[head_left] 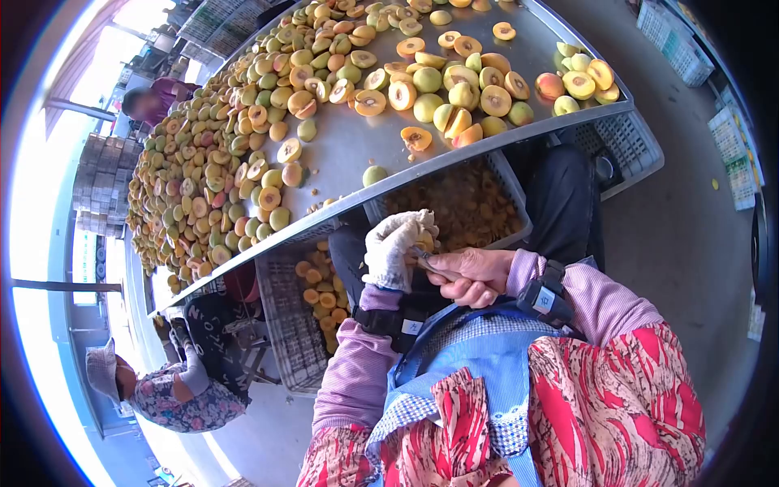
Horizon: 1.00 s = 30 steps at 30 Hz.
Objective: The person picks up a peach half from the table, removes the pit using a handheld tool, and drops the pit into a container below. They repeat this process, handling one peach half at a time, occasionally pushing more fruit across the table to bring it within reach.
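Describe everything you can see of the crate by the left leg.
The crate looks like grey plastic, with latticed walls and an open top. It sits partly beneath the metal table, beside the person's left leg. Orange-fleshed fruit halves lie inside, touching it; its floor is hidden.

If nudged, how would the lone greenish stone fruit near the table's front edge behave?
The stone fruit looks rounded, so it might roll, or merely slide if a cut side is hidden underneath. The smooth metal table would probably offer little grip.
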{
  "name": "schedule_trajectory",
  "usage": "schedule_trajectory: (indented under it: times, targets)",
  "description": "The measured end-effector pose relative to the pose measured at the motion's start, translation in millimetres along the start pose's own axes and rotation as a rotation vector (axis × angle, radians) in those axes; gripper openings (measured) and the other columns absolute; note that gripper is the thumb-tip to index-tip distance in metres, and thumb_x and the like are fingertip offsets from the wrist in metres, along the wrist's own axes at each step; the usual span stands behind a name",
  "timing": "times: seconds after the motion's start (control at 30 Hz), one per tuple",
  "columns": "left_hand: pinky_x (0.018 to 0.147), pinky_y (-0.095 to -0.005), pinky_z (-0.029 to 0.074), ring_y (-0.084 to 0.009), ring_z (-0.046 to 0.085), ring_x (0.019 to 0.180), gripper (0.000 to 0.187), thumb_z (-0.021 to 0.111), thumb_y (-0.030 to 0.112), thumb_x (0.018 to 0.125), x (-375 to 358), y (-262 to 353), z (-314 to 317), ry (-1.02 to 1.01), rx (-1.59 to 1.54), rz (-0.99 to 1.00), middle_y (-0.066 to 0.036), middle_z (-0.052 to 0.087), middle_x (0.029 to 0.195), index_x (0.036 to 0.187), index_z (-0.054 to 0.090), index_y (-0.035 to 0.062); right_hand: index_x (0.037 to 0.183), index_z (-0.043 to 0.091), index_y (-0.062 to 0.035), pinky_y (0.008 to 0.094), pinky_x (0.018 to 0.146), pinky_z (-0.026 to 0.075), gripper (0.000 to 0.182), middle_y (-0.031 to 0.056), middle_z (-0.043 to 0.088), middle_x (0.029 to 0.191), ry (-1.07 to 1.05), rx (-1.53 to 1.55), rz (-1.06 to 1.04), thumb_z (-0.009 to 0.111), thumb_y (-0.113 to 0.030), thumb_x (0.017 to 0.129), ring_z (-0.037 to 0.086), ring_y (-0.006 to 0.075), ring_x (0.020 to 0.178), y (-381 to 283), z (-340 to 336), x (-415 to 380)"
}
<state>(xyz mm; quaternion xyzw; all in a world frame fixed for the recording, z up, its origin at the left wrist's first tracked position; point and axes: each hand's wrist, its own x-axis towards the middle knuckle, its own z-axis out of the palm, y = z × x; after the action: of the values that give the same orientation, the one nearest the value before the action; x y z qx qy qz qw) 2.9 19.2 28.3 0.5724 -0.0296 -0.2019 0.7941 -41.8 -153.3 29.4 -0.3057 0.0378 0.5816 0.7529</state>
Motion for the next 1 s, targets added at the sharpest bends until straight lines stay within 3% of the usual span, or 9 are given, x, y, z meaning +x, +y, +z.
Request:
schedule_trajectory:
  times: [0.23, 0.3, 0.33, 0.37, 0.43, 0.47, 0.6, 0.77, 1.0]
  targets:
    - [0.069, -0.0401, 0.054, -0.0276, 0.063, 0.084, 0.030, 0.058, 0.021, 0.083, 3.2, 5.5, 17.7, 0.037, -0.100, 0.061, -0.015, 0.063, 0.099, 0.102, 0.059, -0.0027, 0.084, 0.039, -0.0139, 0.0175, 0.029, 0.026, 0.035, -0.0054, 0.031, 0.055, -0.116, 0.179, -0.087, 0.038, -0.048, 0.094, 0.029, 0.0017, 0.037, 4.3, 12.7, -7.5]
    - [0.071, -0.0393, 0.053, -0.0269, 0.062, 0.084, 0.029, 0.057, 0.021, 0.084, 5.8, 1.5, 25.2, 0.077, -0.134, 0.040, -0.014, 0.063, 0.098, 0.102, 0.059, -0.0015, 0.090, 0.042, -0.0125, 0.0177, 0.030, 0.027, 0.037, -0.0055, 0.031, 0.056, 0.292, -0.290, -0.211, 0.037, -0.049, 0.093, 0.029, 0.0023, 0.039, 4.2, 18.9, -12.9]
    - [0.072, -0.0385, 0.052, -0.0262, 0.061, 0.084, 0.029, 0.057, 0.022, 0.085, 8.5, -2.3, 28.4, 0.120, -0.168, 0.014, -0.013, 0.063, 0.098, 0.103, 0.059, -0.0003, 0.098, 0.047, -0.0078, 0.0291, 0.038, 0.041, 0.036, 0.0039, 0.048, 0.058, 0.428, -0.546, -0.268, 0.043, -0.043, 0.093, 0.047, 0.0150, 0.042, 1.1, 17.7, -14.3]
    - [0.073, -0.0378, 0.051, -0.0256, 0.061, 0.084, 0.028, 0.056, 0.022, 0.085, 9.7, -7.9, 30.5, 0.168, -0.202, -0.015, -0.012, 0.062, 0.097, 0.103, 0.059, 0.0010, 0.098, 0.047, -0.0078, 0.0291, 0.038, 0.041, 0.036, 0.0039, 0.048, 0.058, 0.431, -0.547, -0.270, 0.043, -0.043, 0.093, 0.047, 0.0150, 0.042, 5.0, 3.9, -7.6]
    - [0.072, -0.0364, 0.050, -0.0232, 0.059, 0.080, 0.024, 0.055, 0.023, 0.087, 20.4, -29.5, 26.9, 0.199, -0.288, -0.063, -0.010, 0.062, 0.092, 0.099, 0.060, 0.0040, 0.105, 0.049, -0.0033, 0.0423, 0.057, 0.049, 0.035, 0.0197, 0.061, 0.073, 0.819, -1.374, -0.715, 0.048, -0.035, 0.091, 0.061, 0.0317, 0.062, 19.0, -31.8, 13.5]
    - [0.070, -0.0350, 0.050, -0.0215, 0.059, 0.078, 0.024, 0.056, 0.025, 0.086, 24.9, -35.7, 29.4, 0.318, -0.349, -0.123, -0.009, 0.062, 0.090, 0.097, 0.061, 0.0038, 0.101, 0.050, -0.0010, 0.0470, 0.074, 0.047, 0.031, 0.0261, 0.061, 0.085, 0.874, -1.389, -0.463, 0.050, -0.029, 0.088, 0.061, 0.0382, 0.083, 6.4, -13.6, -1.2]
    - [0.067, -0.0360, 0.049, -0.0207, 0.058, 0.075, 0.027, 0.055, 0.033, 0.087, 27.7, -48.8, 38.8, 0.524, -0.562, -0.240, -0.007, 0.059, 0.083, 0.094, 0.057, 0.0070, 0.094, 0.049, -0.0021, 0.0446, 0.068, 0.050, 0.027, 0.0189, 0.064, 0.078, 1.009, -1.655, -0.369, 0.052, -0.028, 0.086, 0.063, 0.0354, 0.078, -1.1, -14.0, -0.4]
    - [0.064, -0.0371, 0.050, -0.0212, 0.057, 0.067, 0.033, 0.053, 0.040, 0.089, 31.1, -51.2, 20.5, 0.510, -0.685, -0.134, -0.006, 0.057, 0.079, 0.097, 0.053, 0.0079, 0.093, 0.048, -0.0038, 0.0434, 0.063, 0.051, 0.025, 0.0166, 0.064, 0.074, 1.073, -1.640, -0.427, 0.051, -0.027, 0.086, 0.064, 0.0351, 0.071, 0.2, -17.6, 21.6]
    - [0.078, -0.0343, 0.048, -0.0189, 0.056, 0.089, 0.029, 0.054, 0.035, 0.090, 10.3, -30.0, 5.8, 0.669, -0.564, 0.031, -0.004, 0.057, 0.094, 0.102, 0.054, 0.0091, 0.098, 0.042, -0.0049, 0.0469, 0.065, 0.049, 0.029, 0.0226, 0.062, 0.078, 1.050, -1.403, -0.488, 0.048, -0.033, 0.090, 0.062, 0.0381, 0.076, -0.6, -26.7, 45.9]
